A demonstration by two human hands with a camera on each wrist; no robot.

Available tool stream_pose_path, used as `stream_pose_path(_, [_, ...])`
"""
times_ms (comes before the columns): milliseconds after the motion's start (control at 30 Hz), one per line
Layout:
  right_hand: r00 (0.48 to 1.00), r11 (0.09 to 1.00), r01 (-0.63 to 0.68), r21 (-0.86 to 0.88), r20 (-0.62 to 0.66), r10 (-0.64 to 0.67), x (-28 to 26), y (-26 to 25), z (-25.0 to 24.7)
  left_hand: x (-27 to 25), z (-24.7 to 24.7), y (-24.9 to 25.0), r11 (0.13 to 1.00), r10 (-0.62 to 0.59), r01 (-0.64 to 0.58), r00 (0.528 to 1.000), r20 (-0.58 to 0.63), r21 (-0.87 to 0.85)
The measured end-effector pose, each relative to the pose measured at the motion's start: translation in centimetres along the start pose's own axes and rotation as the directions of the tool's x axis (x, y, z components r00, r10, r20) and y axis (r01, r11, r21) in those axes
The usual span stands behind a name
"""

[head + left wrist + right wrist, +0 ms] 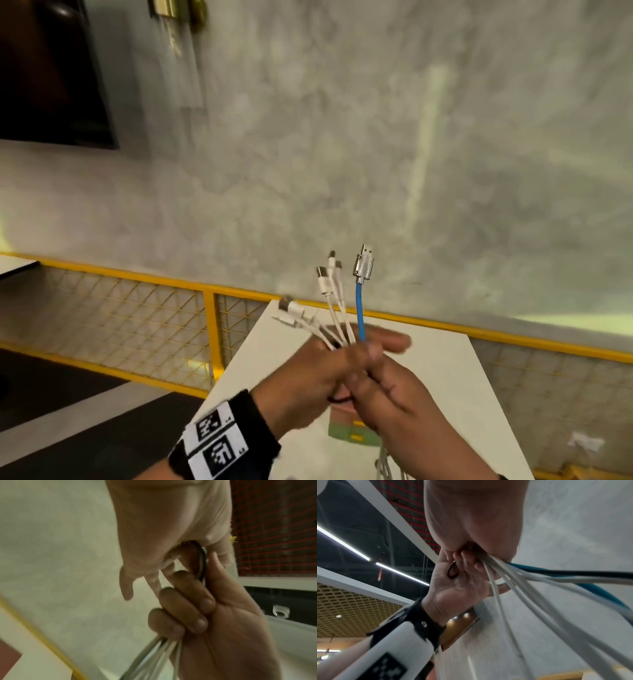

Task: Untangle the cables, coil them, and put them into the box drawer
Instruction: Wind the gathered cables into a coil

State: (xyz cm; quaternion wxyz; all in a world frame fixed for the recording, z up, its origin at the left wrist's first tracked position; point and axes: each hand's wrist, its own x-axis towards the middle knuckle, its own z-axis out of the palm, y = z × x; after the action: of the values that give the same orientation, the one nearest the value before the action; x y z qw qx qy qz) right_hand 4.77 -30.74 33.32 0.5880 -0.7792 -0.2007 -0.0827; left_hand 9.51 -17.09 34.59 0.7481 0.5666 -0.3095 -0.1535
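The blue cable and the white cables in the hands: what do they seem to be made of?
Blue cable: probably rubbery plastic sheath, matte; its plug housing looks like shiny metal, bright and angular. White cables: likely smooth plastic, with white moulded plugs and small metal tips. Both hands grip the bundle.

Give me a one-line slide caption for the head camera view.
Left hand and right hand grip a bundle of white cables and one blue cable, plugs up, above a white table.

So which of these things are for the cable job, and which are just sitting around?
For the job:
- white cables, held by both hands
- blue cable
- left hand
- right hand
- box on the table

Just there:
- white table
- yellow railing
- black wristband
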Motion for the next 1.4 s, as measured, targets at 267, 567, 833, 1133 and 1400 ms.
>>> stream_pose_path(267, [0.991, 0.994, -0.025, 0.102, -0.129, 0.038, 1.5, -1.0, -1.0, -0.4, 0.3, -1.5, 0.933, -0.013, 0.041, 0.997, 0.08, -0.357])
stream_pose_path(567, [0.966, 0.869, -0.225, -0.442, 0.012, 0.257, 1.6, -1.8, 0.2, -0.2, 0.1, -1.7, 0.996, -0.074, 0.077, 0.996, -0.052, 0.054])
stream_pose_path(833, [0.925, 0.781, -0.071, -0.621, 0.253, 0.285, 1.2, -0.2, 0.2, 0.4, -0.2, -0.7, 0.878, -0.233, 0.14, 0.96, -0.154, -0.457])
stream_pose_path(1133, [0.927, 0.919, -0.076, -0.387, 0.313, 0.209, 0.2, 0.1, 1.1, 0.5, 0.0, 0.0, 0.835, -0.247, 0.125, 0.955, -0.163, -0.536])
stream_pose_path(1400, [0.818, 0.923, -0.274, -0.27, 0.44, 0.372, -1.0, 3.6, 0.4, 0.0, -0.3, 2.6, 0.793, -0.182, 0.044, 0.969, -0.167, -0.608])
